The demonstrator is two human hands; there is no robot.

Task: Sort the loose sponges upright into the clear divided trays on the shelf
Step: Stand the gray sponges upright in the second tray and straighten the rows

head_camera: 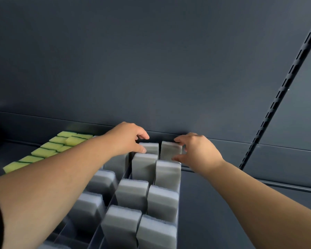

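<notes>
Several grey sponges stand upright in rows inside clear divided trays [178, 178] on the dark shelf. At the far end of the rows, my left hand [127, 138] pinches the top of the rearmost grey sponge [151, 147] of the middle row between thumb and fingers. My right hand [196, 150] grips the rearmost grey sponge [170, 150] of the right row, thumb at its front edge and fingers at its back. Both sponges stand upright against the shelf's back panel. My left forearm hides part of the left grey row.
A row of yellow-green sponges [48, 150] fills the tray at the left. The dark back panel [151, 69] rises directly behind the trays. A slotted upright rail [276, 105] runs diagonally at the right. Bare dark shelf [223, 212] lies right of the trays.
</notes>
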